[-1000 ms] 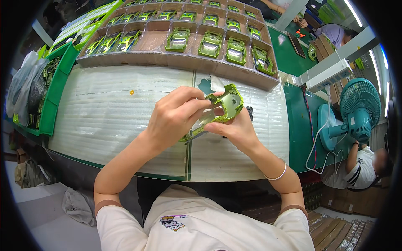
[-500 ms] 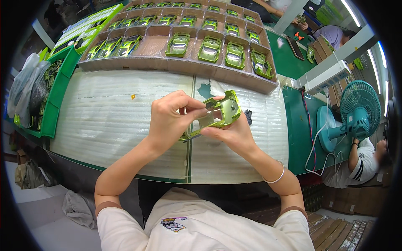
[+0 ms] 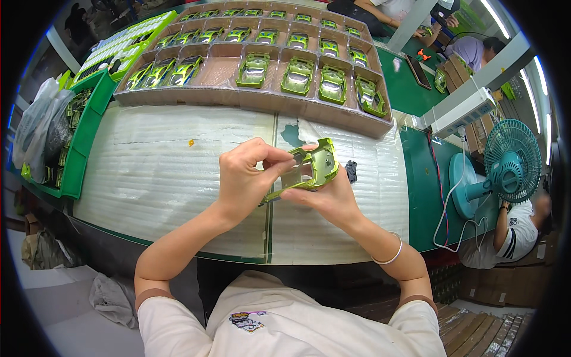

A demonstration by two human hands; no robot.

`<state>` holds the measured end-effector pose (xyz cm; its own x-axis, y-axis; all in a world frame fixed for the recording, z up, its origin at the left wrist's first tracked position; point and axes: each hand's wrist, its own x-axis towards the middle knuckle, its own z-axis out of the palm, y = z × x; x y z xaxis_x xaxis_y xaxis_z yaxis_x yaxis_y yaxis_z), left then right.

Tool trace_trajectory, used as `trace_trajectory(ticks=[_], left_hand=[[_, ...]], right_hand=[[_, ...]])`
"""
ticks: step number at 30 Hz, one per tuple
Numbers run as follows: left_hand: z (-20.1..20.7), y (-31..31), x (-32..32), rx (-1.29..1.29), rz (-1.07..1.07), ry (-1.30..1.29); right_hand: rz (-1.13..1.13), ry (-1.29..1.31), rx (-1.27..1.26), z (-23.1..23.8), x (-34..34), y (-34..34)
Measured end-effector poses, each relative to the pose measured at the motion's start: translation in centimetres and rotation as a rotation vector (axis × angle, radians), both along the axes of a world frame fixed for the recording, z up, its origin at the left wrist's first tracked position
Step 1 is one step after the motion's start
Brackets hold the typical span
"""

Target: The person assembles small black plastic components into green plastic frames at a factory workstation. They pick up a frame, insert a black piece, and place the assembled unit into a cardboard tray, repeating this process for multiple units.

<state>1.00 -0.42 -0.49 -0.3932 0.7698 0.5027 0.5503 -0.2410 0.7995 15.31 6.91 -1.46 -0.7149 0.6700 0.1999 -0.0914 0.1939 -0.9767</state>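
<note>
Lime-green, the hollow car shell (image 3: pixel 325 165) tilts near the middle of the frame, held firmly in the right hand (image 3: pixel 332 197), whose thumb lies along its near edge. The left hand (image 3: pixel 242 178) is at the shell's left part, thumb and fingertips drawn narrow; from here I can't tell what, if anything, they pinch. A small black part (image 3: pixel 351 171) lies just right of the right hand. Across the top, a cardboard tray (image 3: pixel 321 114) bears rows of similar shells.

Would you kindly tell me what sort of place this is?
Probably a toy-car assembly workshop: a divided tray of green car bodies, a green bin nearby, and one car shell being handled.
</note>
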Motion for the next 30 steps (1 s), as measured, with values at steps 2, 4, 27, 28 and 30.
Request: trace_trajectory(ticks=[2, 4, 27, 28, 30], left_hand=[[-0.3, 0.1, 0.0, -0.009, -0.011, 0.000], [-0.4, 0.1, 0.0, -0.030, -0.024, 0.022], [-4.5, 2.5, -5.3, -0.002, -0.772, -1.249], [-5.0, 3.0, -5.1, -0.004, -0.807, -1.242], [-4.9, 3.2, -5.6, 0.013, -0.851, -1.201]], right_hand=[[-0.011, -0.027, 0.026, 0.0, 0.0, 0.0], [-0.009, -0.056, 0.083, -0.2, 0.0, 0.1], [0.237, 0.732, 0.816, 13.5, 3.4, -0.3], [0.279, 0.762, 0.872, 14.8, 3.8, -1.1], [0.330, 0.787, 0.937, 16.1, 3.7, -2.8]])
